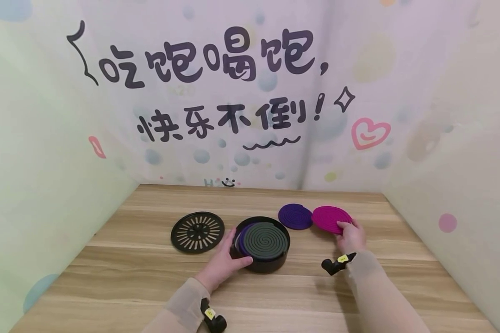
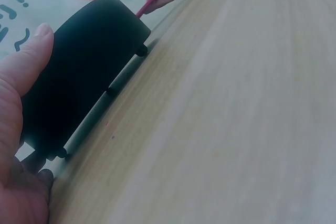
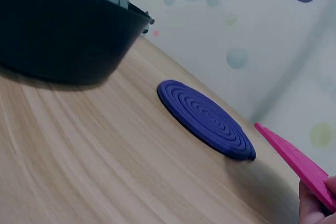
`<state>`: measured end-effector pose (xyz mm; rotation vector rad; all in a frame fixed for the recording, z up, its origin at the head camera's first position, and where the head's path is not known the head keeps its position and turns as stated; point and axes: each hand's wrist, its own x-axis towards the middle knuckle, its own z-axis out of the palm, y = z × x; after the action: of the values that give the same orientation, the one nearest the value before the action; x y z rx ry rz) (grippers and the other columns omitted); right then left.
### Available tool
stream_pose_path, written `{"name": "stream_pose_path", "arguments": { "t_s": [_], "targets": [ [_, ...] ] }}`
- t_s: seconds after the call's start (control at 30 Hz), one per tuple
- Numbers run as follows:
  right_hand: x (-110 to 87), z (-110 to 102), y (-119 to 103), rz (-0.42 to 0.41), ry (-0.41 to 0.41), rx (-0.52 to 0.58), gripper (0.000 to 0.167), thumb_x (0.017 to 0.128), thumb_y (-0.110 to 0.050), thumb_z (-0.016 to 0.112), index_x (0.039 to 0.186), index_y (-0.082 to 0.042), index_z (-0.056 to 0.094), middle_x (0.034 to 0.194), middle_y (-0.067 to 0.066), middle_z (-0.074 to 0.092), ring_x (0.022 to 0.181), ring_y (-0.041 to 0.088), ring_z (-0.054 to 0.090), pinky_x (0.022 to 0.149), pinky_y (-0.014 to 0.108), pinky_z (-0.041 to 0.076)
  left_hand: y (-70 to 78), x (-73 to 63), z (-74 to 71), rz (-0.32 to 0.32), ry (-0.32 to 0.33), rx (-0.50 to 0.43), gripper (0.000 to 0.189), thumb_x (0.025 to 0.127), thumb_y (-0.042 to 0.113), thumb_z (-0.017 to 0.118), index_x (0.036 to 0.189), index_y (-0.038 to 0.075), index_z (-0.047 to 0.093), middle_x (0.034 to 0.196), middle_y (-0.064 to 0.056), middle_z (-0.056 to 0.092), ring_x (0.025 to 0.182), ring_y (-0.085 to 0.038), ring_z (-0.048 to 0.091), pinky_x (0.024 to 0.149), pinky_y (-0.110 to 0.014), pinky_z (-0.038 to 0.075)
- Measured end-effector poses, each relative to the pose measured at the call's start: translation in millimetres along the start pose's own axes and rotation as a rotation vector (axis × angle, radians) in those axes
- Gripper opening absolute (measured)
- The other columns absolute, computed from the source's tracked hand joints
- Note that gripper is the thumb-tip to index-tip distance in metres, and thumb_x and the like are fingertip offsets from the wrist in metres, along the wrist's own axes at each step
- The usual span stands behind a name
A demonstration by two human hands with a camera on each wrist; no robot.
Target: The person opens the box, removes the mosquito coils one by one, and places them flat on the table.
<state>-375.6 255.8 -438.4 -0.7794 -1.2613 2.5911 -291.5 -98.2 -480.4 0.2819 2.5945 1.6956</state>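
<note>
My left hand (image 1: pixel 222 262) holds the near-left side of a round black mosquito coil holder (image 1: pixel 266 265), thumb in front and fingers around the left side. Inside the holder lies a grey-green mosquito coil (image 1: pixel 265 240), with a purple one (image 1: pixel 242 240) partly showing beneath it. My right hand (image 1: pixel 352 236) pinches a pink mosquito coil (image 1: pixel 330 218) by its near right edge. In the right wrist view, the pink coil (image 3: pixel 296 158) is tilted and raised off the table. Just left of it, a dark purple mosquito coil (image 3: pixel 207 119) lies flat on the wood.
A round black slotted lid (image 1: pixel 197 232) lies left of the holder. The wood-grain table (image 1: pixel 150 286) meets a printed back wall (image 1: pixel 258 171) and side walls. Each wrist bears a small black camera mount.
</note>
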Motion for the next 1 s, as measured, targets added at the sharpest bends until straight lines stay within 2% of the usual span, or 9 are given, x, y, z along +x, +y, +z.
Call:
{"name": "stream_pose_path", "arguments": {
  "t_s": [0.1,0.37,0.67,0.9,1.0],
  "targets": [
    [2.3,-4.2,-0.1,0.008,0.049,-0.003,0.081,0.092,0.011,0.048,0.156,-0.023,0.011,0.16,-0.002,0.014,0.137,0.01,0.028,0.107,0.029,0.032,-0.5,0.5,0.5,-0.002,-0.003,-0.003,0.109,0.073,0.046,0.081,0.155,0.013,0.016,0.159,-0.02,0.01,0.144,-0.041,0.011,0.112,-0.06,0.015],
    [4.5,-8.4,-0.9,0.016,0.096,0.033,0.082,0.091,0.014,0.047,0.156,-0.023,0.013,0.159,-0.001,0.018,0.138,0.011,0.029,0.106,0.028,0.033,-0.7,0.2,1.2,0.0,-0.005,-0.013,0.109,0.074,0.044,0.081,0.155,0.012,0.016,0.158,-0.021,0.01,0.143,-0.042,0.011,0.112,-0.06,0.014],
    [5.4,-8.9,-1.8,0.033,0.073,0.082,0.081,0.093,0.013,0.045,0.156,-0.024,0.01,0.16,-0.002,0.016,0.14,0.011,0.025,0.107,0.028,0.029,0.7,-0.1,0.9,-0.001,-0.001,0.01,0.109,0.074,0.046,0.081,0.155,0.014,0.016,0.159,-0.019,0.01,0.144,-0.04,0.011,0.112,-0.059,0.015],
    [3.7,-8.7,-3.2,0.023,0.07,0.047,0.084,0.094,0.006,0.048,0.156,-0.021,-0.002,0.16,-0.001,0.013,0.137,0.009,0.027,0.108,0.026,0.031,-0.5,0.6,1.2,0.008,0.001,0.016,0.108,0.074,0.046,0.08,0.155,0.013,0.016,0.159,-0.019,0.011,0.144,-0.04,0.011,0.112,-0.058,0.016],
    [0.8,-8.3,-3.8,0.022,0.078,0.026,0.084,0.095,0.003,0.05,0.156,-0.02,-0.002,0.16,0.0,0.012,0.136,0.008,0.028,0.108,0.025,0.03,-2.0,1.2,1.5,0.017,0.002,0.016,0.108,0.074,0.046,0.08,0.155,0.012,0.016,0.158,-0.02,0.011,0.144,-0.04,0.012,0.112,-0.059,0.016]
  ]
}}
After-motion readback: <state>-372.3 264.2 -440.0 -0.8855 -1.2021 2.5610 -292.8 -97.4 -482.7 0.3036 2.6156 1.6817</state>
